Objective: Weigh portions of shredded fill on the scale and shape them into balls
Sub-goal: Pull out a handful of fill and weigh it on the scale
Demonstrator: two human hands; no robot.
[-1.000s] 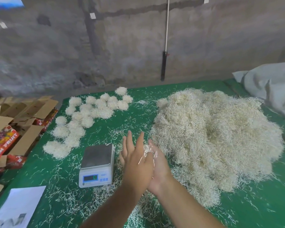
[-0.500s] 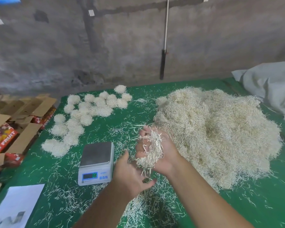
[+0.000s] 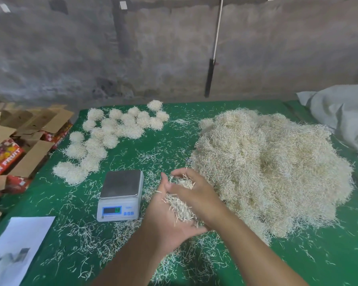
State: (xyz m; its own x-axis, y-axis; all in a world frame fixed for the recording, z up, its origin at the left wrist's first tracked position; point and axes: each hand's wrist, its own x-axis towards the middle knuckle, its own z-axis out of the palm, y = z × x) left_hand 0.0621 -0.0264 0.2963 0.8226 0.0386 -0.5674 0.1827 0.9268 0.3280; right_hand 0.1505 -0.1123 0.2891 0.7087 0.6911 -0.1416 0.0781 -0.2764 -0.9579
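Observation:
A portion of pale shredded fill (image 3: 179,205) lies across the upturned palm of my left hand (image 3: 163,226), just right of the scale. My right hand (image 3: 198,196) lies over it from the right, and its curled fingers grip a tuft at the top of the portion. The small white digital scale (image 3: 122,183) has a bare steel platform and a lit display. The big loose pile of fill (image 3: 267,172) spreads to the right of my hands. Several finished balls (image 3: 112,131) are clustered at the far left of the green table (image 3: 329,254).
Loose shreds litter the green cover around the scale and under my arms. Open cardboard boxes (image 3: 29,141) with red fruit print stand off the left edge. A white printed sheet (image 3: 19,244) lies at the near left corner. A grey sack (image 3: 343,112) sits at the far right.
My hands were pressed flat together, then parted with the fill in my right hand. Now the right hand has turned over onto the fill, which lies in my left palm.

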